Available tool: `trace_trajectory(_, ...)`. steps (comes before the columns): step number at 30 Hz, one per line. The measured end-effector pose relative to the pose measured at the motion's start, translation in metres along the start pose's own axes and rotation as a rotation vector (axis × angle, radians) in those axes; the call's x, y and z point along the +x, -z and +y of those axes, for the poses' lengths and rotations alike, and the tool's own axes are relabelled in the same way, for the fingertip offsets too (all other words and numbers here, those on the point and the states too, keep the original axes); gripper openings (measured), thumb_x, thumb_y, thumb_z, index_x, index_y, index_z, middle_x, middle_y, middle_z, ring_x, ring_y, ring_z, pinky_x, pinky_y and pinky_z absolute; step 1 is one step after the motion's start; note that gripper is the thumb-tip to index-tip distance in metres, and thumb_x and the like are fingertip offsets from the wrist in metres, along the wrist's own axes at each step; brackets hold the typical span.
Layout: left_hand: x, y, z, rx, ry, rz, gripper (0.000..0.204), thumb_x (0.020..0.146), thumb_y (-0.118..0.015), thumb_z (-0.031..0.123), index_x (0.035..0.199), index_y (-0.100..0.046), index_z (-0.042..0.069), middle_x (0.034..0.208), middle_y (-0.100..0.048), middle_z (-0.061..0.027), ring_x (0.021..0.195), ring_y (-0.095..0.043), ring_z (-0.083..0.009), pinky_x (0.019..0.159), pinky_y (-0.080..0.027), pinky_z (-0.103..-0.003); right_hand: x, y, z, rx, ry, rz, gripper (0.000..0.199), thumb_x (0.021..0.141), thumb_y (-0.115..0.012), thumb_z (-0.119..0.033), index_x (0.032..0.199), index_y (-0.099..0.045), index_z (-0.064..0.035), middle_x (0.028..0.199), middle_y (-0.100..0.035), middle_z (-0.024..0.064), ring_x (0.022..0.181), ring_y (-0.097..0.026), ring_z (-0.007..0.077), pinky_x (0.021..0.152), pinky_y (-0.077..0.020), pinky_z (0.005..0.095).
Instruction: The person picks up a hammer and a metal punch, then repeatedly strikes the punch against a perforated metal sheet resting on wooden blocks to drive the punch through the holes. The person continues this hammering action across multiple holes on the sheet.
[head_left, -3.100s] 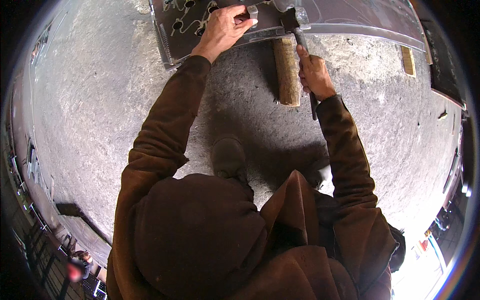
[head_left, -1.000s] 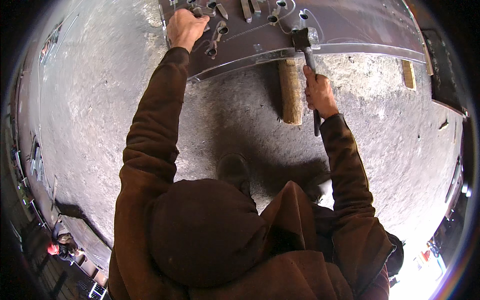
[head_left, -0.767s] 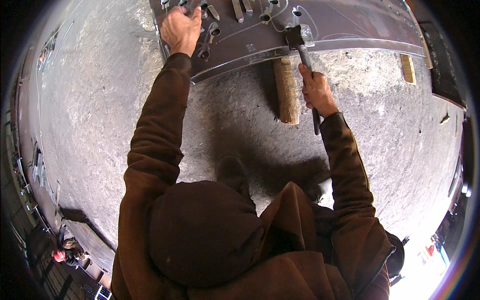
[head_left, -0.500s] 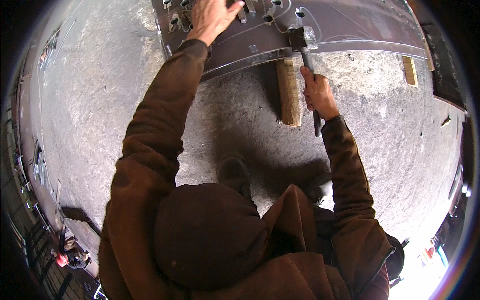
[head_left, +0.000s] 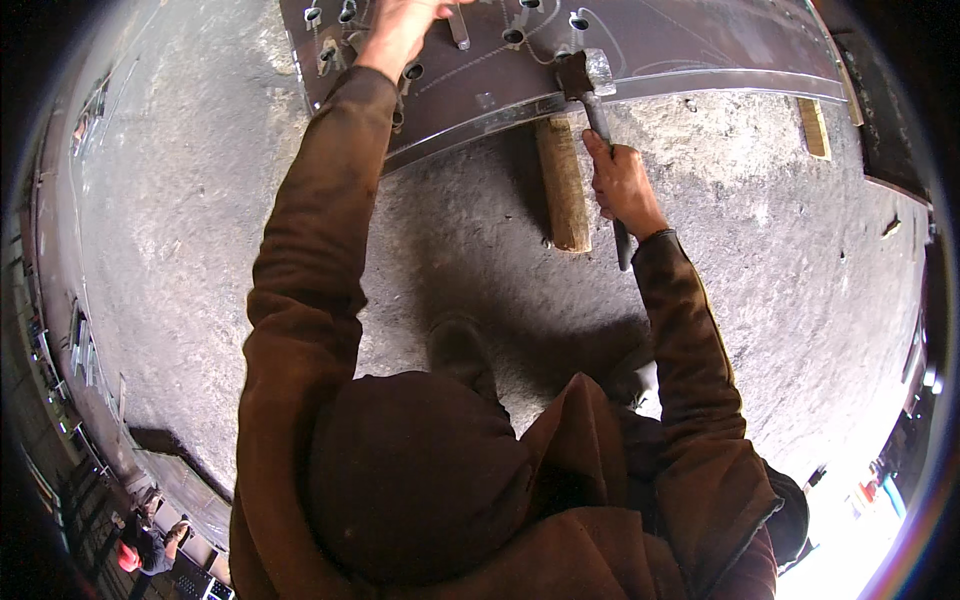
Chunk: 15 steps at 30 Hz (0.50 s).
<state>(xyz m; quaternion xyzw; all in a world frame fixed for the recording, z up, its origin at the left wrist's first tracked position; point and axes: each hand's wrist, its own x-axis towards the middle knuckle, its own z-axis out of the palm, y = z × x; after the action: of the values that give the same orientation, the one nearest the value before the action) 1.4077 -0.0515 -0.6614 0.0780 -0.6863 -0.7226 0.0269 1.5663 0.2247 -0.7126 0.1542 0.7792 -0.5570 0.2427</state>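
Note:
My right hand (head_left: 627,187) is wrapped round the handle of a sledgehammer (head_left: 598,118). The hammer's blocky head, dark with a bright face, is up at the near edge of a dark steel plate (head_left: 700,45). Over the plate's left part reaches my left hand (head_left: 398,32); the top of the picture cuts off most of its fingers, so its grip is hidden. Just right of its thumb lies a short metal bar (head_left: 458,30) on the plate. Round holes (head_left: 513,36) with chalk marks around them are scattered over the plate.
A wooden block (head_left: 565,190) sticks out from under the plate toward me, and a second wood piece (head_left: 815,128) shows farther right. My boot (head_left: 460,350) stands on the rough grey floor (head_left: 190,250). At the lower left, a person in a red helmet (head_left: 129,557) is at work.
My left hand has shifted slightly up and left, its fingers passing out of the picture. The plate and hammer appear a little farther left. The person at lower left has changed posture.

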Motion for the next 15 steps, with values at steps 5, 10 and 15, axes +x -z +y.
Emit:
trace_trajectory(5, -0.019, 0.03, -0.023, -0.681, 0.313, -0.331, 0.046, 0.107, -0.047, 0.043, 0.087, -0.063, 0.005, 0.095, -0.071, -0.0191, 0.057, -0.053, -0.0158, 0.048, -0.04, -0.024, 0.005, 0.001, 0.005, -0.028, 0.005, 0.024, 0.058, 0.099, -0.059, -0.056, 0.067, -0.041, -0.0112, 0.054, -0.039, -0.0026, 0.04, -0.039, 0.0089, 0.036, -0.0328, 0.0288)
trace_trajectory(10, -0.045, 0.026, -0.028, -0.778, 0.352, -0.178, 0.04, 0.108, -0.047, 0.039, 0.086, -0.063, 0.008, 0.082, -0.066, -0.0089, 0.062, -0.056, -0.0173, 0.052, -0.041, -0.027, 0.004, 0.001, 0.004, -0.006, 0.024, 0.007, 0.059, 0.098, -0.06, -0.056, 0.066, -0.042, -0.0104, 0.054, -0.04, -0.0014, 0.04, -0.039, 0.0101, 0.036, -0.0335, 0.0288)
trace_trajectory(15, -0.061, 0.03, -0.022, -0.703, 0.349, -0.179, 0.031, 0.106, -0.053, 0.031, 0.091, -0.065, 0.008, 0.082, -0.067, -0.0067, 0.07, -0.061, -0.0178, 0.06, -0.047, -0.029, 0.001, -0.001, 0.005, -0.044, 0.064, 0.027, 0.059, 0.097, -0.061, -0.056, 0.067, -0.044, -0.0089, 0.055, -0.042, -0.0001, 0.039, -0.041, 0.0109, 0.036, -0.0337, 0.029)
